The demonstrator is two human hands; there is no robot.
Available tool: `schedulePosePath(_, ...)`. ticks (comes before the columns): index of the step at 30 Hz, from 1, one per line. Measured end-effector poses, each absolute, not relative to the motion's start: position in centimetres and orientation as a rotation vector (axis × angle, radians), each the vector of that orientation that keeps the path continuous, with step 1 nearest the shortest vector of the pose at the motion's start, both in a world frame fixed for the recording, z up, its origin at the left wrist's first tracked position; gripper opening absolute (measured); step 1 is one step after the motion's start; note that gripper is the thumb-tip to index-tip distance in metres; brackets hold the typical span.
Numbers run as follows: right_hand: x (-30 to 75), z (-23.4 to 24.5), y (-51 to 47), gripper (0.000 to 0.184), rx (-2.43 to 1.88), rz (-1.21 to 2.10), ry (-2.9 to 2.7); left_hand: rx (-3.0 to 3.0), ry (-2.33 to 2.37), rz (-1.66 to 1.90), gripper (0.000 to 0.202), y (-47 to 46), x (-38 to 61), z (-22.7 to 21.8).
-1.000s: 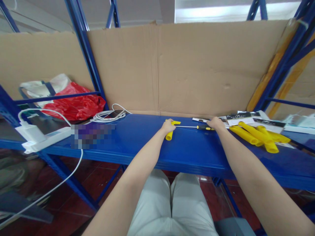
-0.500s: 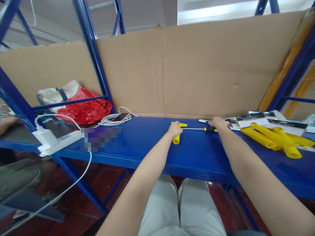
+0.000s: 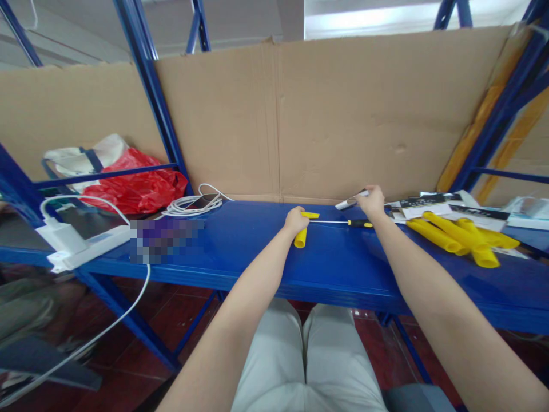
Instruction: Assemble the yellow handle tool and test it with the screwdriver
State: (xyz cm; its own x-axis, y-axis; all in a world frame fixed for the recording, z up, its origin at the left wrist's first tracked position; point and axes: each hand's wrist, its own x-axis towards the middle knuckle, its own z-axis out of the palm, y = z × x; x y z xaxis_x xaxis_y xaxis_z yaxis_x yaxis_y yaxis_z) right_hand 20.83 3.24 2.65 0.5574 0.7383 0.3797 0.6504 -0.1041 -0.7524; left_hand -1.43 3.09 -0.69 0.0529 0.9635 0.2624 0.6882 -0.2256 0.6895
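My left hand (image 3: 295,221) is closed round a short yellow tube part (image 3: 301,236) that rests on the blue shelf (image 3: 266,257). A screwdriver (image 3: 343,222) with a yellow and black handle lies on the shelf, its thin shaft pointing at the yellow part. My right hand (image 3: 372,202) is lifted just above the screwdriver handle and pinches a small flat white and dark object (image 3: 349,202).
Several yellow tubes (image 3: 461,238) and printed leaflets (image 3: 433,205) lie to the right. A coiled white cable (image 3: 193,201), a red bag (image 3: 132,186) and a white power strip with charger (image 3: 72,243) sit on the left. A cardboard sheet (image 3: 300,114) backs the shelf.
My right hand has left the screwdriver handle and risen, now holding a small flat white and dark object. My left hand stays on the yellow part.
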Motion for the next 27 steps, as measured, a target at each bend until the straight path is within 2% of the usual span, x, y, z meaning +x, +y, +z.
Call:
schedulePosePath(3, 19.9, 2.8, 3.0, 0.043, -1.503, 0.284, -1.006, 1.943, 1.739, 0.984, 0.037, 3.1, -1.7, -0.6)
schedulePosePath(5, 19.1, 3.0, 2.6, 0.034, -1.334, 0.429, -0.957, 1.923, 1.777, 0.961, 0.033, 3.0, -1.8, -0.6)
schedulePosePath(9, 17.5, 3.5, 1.5, 0.013, -1.226, 0.569, -0.940, 1.922, 1.748, 0.873, 0.043, 3.0, -1.9, -0.8)
schedulePosePath(15, 16.9, 3.7, 0.5, 0.013, -1.187, 0.708, -0.985, 1.655, 1.617, 0.963, 0.033, 3.8, -1.5, -1.1)
schedulePosePath(21, 17.3, 3.6, 0.0, 0.017, -1.116, 0.928, -1.114, 1.080, 1.373, 1.321, 0.016, 3.9, -1.7, 0.0)
schedulePosePath(27, 17.6, 3.0, 0.3, 0.015, -1.054, 1.174, -1.264, 0.459, 1.037, 1.532, 0.015, 6.1, -2.9, 0.0)
